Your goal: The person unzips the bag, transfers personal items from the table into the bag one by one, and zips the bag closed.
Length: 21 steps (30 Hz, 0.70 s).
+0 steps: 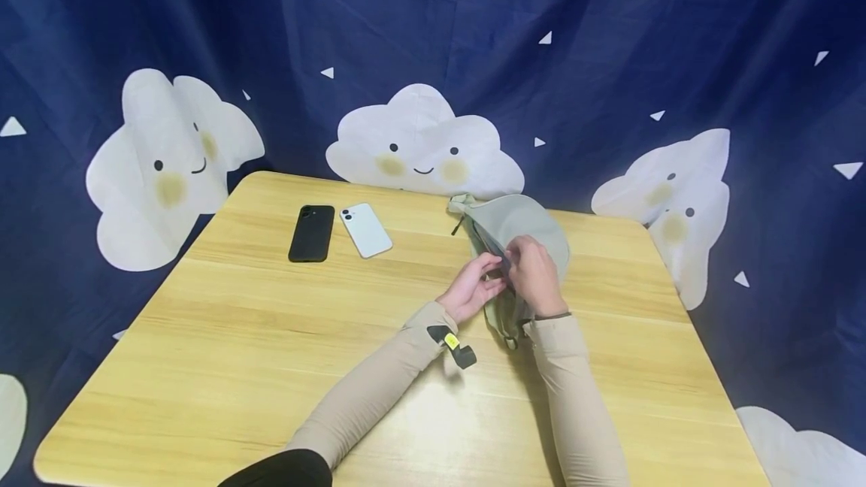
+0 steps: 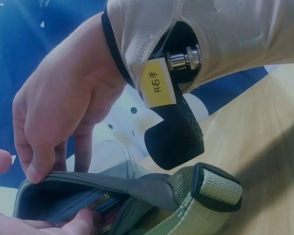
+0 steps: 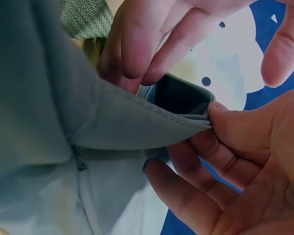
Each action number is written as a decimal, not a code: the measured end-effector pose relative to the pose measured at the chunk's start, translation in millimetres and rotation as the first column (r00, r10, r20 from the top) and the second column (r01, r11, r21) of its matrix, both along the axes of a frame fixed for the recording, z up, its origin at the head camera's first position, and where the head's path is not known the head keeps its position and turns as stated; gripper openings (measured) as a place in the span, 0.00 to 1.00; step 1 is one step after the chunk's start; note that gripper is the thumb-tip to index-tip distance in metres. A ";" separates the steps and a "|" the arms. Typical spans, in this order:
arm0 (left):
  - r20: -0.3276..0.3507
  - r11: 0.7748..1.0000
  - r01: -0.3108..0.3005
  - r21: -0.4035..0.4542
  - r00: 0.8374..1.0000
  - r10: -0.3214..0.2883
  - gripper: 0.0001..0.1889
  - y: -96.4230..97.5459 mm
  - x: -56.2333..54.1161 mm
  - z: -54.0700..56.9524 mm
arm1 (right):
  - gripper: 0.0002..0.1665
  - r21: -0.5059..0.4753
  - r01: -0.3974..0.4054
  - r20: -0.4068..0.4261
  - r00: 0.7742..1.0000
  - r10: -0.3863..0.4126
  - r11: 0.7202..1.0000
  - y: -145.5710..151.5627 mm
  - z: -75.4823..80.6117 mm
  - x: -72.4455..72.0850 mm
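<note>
A grey-green fabric bag [image 1: 537,220] with a webbing strap [image 2: 193,215] lies toward the right side of the table, its long opening turned toward my left hand. My right hand [image 1: 537,276] pinches the bag's edge between thumb and fingers. This grip shows closely in the right wrist view, thumb [image 3: 235,125] against the rim of a dark pocket. My left hand [image 1: 471,293] reaches into the opening with its fingers extended and thumb apart. In the left wrist view, one of its fingertips touches an inner metal zipper [image 2: 95,200]. The pocket's depth is hidden.
Left of the bag, a black phone [image 1: 312,234] and a white phone [image 1: 366,230] lie side by side, cameras up. The wooden table [image 1: 271,352] backs onto a dark blue curtain [image 1: 379,13] with cloud prints. A black strap buckle [image 2: 218,186] hangs at the bag's near end.
</note>
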<state>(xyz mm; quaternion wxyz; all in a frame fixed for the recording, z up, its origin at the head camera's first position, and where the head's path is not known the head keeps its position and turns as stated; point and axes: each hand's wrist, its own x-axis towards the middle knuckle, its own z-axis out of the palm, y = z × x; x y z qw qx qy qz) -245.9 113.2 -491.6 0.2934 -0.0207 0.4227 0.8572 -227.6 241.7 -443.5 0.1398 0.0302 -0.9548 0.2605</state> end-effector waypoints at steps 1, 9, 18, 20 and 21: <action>-0.001 1.000 0.000 0.002 1.000 0.000 0.09 0.0 -0.1 0.1 | 0.03 0.000 0.002 0.002 1.000 -0.002 1.000 -0.2 -0.3 -0.2; -0.004 0.999 -0.028 -0.033 1.000 0.028 0.06 0.1 2.9 1.5 | 0.04 0.000 0.010 -0.001 1.000 -0.010 1.000 1.8 -1.4 -1.1; -0.009 0.997 -0.058 -0.044 0.998 0.058 0.27 2.4 4.5 -0.5 | 0.04 -0.006 0.034 -0.008 0.999 -0.034 0.999 1.0 0.9 -0.8; -0.011 0.998 -0.047 -0.045 0.999 0.047 0.34 3.1 4.1 0.0 | 0.04 0.000 0.035 -0.010 0.999 -0.035 0.999 0.5 1.0 -0.9; -0.012 0.998 -0.043 -0.045 0.999 0.042 0.36 3.4 4.0 0.5 | 0.04 0.002 0.035 -0.009 0.999 -0.035 0.999 0.5 1.0 -1.0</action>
